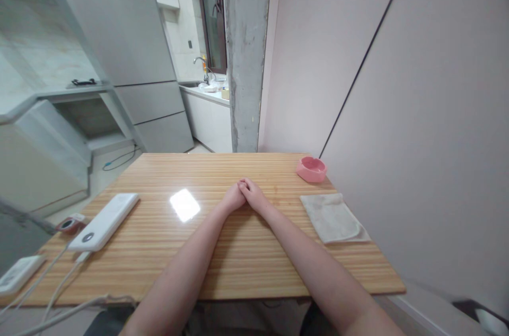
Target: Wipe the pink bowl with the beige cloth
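Observation:
My left hand and my right hand are clasped together on the wooden table, a little beyond its middle. The right fingers lie over the left ones, and both hands are closed. No object shows between them, though the inner side of the clasp is hidden. To their right lies a folded grey cloth. A pink faceted bowl sits farther back at the right edge of the table. Neither hand touches the cloth or the bowl.
At the table's left lies a white power bank with a plugged-in cable. Beside it are a small reddish device and a white block. Beyond stand a fridge, a sink counter and a bare pillar; a wall rises right.

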### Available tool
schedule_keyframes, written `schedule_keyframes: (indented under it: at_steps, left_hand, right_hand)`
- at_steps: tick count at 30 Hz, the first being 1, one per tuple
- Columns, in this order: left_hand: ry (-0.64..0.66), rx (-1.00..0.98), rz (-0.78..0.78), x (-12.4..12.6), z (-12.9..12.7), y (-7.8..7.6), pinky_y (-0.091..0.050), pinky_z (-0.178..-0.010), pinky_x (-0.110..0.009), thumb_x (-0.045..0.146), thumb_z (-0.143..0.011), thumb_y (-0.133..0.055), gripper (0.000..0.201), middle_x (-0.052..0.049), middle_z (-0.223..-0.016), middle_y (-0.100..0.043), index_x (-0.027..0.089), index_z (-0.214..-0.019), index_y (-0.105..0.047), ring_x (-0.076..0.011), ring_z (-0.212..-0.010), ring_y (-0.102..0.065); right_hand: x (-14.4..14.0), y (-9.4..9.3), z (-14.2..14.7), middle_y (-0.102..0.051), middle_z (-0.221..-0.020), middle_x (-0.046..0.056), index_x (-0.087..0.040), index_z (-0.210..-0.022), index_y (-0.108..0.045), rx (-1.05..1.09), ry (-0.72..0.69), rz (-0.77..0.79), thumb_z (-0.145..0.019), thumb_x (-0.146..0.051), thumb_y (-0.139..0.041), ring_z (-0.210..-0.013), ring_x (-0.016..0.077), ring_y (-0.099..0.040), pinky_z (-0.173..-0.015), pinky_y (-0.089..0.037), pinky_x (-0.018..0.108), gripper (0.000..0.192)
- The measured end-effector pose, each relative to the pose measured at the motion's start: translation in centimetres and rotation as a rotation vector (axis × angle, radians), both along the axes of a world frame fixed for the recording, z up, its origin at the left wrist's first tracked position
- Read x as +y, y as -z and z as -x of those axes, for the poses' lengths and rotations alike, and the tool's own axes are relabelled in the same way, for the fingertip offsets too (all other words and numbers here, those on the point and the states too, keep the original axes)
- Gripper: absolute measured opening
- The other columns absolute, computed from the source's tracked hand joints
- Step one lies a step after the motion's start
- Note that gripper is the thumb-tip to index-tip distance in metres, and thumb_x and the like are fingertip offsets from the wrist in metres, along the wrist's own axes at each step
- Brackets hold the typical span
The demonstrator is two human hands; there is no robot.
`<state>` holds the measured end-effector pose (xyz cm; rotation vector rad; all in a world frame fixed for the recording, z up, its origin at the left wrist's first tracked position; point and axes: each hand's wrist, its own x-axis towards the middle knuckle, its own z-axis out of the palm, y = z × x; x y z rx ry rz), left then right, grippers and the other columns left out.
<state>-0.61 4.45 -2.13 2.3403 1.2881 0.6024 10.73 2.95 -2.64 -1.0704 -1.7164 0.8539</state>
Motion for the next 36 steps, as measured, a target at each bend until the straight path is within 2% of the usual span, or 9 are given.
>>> schedule_keyframes:
  at_steps: [10,13,15,19,24,27,32,35,36]
  left_hand:
    - [-0.056,-0.01,-0.004,0.4,-0.3,0.7,-0.049,-0.086,-0.031,0.008,-0.078,-0.048,0.023,-0.011,-0.095,-0.071,0.016,-0.088,-0.067,-0.0193,-0.089,-0.064]
    - [-0.053,-0.036,-0.007,0.1,-0.2,0.3,-0.048,-0.079,-0.028,0.01,-0.077,-0.049,0.017,-0.008,-0.086,-0.069,0.016,-0.079,-0.065,-0.0176,-0.081,-0.062]
    - [-0.086,-0.05,-0.014,0.1,0.3,-0.2,-0.044,-0.069,-0.026,0.013,-0.075,-0.05,0.013,-0.003,-0.069,-0.062,0.017,-0.067,-0.059,-0.0155,-0.069,-0.056]
    - [-0.25,-0.077,-0.053,0.5,1.9,-1.1,-0.028,-0.056,-0.025,0.018,-0.078,-0.046,0.028,0.003,-0.05,-0.037,0.02,-0.052,-0.036,-0.0119,-0.054,-0.036]
    - [-0.365,-0.117,-0.073,1.1,2.9,-1.5,-0.019,-0.055,-0.027,0.023,-0.079,-0.044,0.033,0.004,-0.05,-0.031,0.021,-0.052,-0.026,-0.0117,-0.054,-0.031]
    - [-0.351,-0.129,-0.073,1.1,2.7,-1.4,-0.02,-0.056,-0.026,0.025,-0.08,-0.045,0.033,0.004,-0.051,-0.032,0.021,-0.052,-0.026,-0.0119,-0.055,-0.033]
    - [-0.331,-0.134,-0.095,0.3,2.0,-1.8,-0.031,-0.059,-0.026,0.026,-0.083,-0.045,0.027,0.003,-0.055,-0.04,0.02,-0.058,-0.038,-0.0131,-0.058,-0.04]
    - [-0.252,-0.169,-0.226,-0.4,1.4,-2.2,-0.044,-0.076,-0.03,0.025,-0.084,-0.05,0.01,-0.004,-0.086,-0.06,0.019,-0.086,-0.056,-0.0175,-0.083,-0.056]
    - [-0.216,-0.172,-0.283,-0.6,1.2,-2.3,-0.046,-0.086,-0.034,0.024,-0.084,-0.053,0.019,-0.008,-0.103,-0.061,0.019,-0.101,-0.058,-0.0201,-0.097,-0.057]
  right_hand:
    - [-0.2,0.0,0.2,-0.068,-0.093,0.005,-0.02,-0.092,-0.061,-0.023,-0.008,0.009,-0.092,-0.038,-0.043,-0.091,0.0193,-0.061,-0.088,-0.047,0.034,0.025]
    - [-0.5,-0.9,-0.1,-0.067,-0.105,0.008,-0.019,-0.106,-0.061,-0.127,0.022,-0.044,-0.093,-0.037,-0.041,-0.101,0.0214,-0.06,-0.094,-0.045,0.037,0.03]
    - [-0.7,-2.4,-1.4,-0.062,-0.121,0.013,-0.019,-0.121,-0.056,-0.242,0.157,-0.164,-0.092,-0.037,-0.043,-0.117,0.0248,-0.053,-0.105,-0.038,0.043,0.036]
    - [-0.8,-5.9,-7.3,-0.041,-0.145,0.02,-0.015,-0.137,-0.043,-0.413,0.676,-0.303,-0.091,-0.036,-0.044,-0.138,0.0308,-0.03,-0.113,-0.021,0.053,0.051]
    - [-0.5,-5.9,-14.9,-0.024,-0.152,0.024,-0.012,-0.129,-0.054,-0.552,1.094,0.039,-0.084,-0.04,-0.053,-0.141,0.044,-0.017,-0.106,-0.023,0.064,0.053]
    - [-0.2,-4.1,-16.7,-0.03,-0.148,0.024,-0.011,-0.12,-0.061,-0.575,1.032,0.2,-0.082,-0.037,-0.055,-0.138,0.0439,-0.023,-0.104,-0.03,0.06,0.046]
    - [0.7,-3.1,-16.6,-0.05,-0.129,0.024,-0.007,-0.105,-0.066,-0.562,0.931,0.029,-0.085,-0.025,-0.047,-0.126,0.0341,-0.039,-0.109,-0.027,0.052,0.033]
    - [1.0,-3.7,-14.1,-0.053,-0.123,0.019,-0.012,-0.097,-0.066,-0.52,0.76,-0.072,-0.085,-0.026,-0.052,-0.125,0.0314,-0.04,-0.112,-0.026,0.049,0.023]
    - [1.0,-3.9,-12.8,-0.053,-0.123,0.017,-0.014,-0.094,-0.065,-0.502,0.678,-0.109,-0.085,-0.025,-0.053,-0.126,0.0304,-0.039,-0.113,-0.026,0.048,0.019]
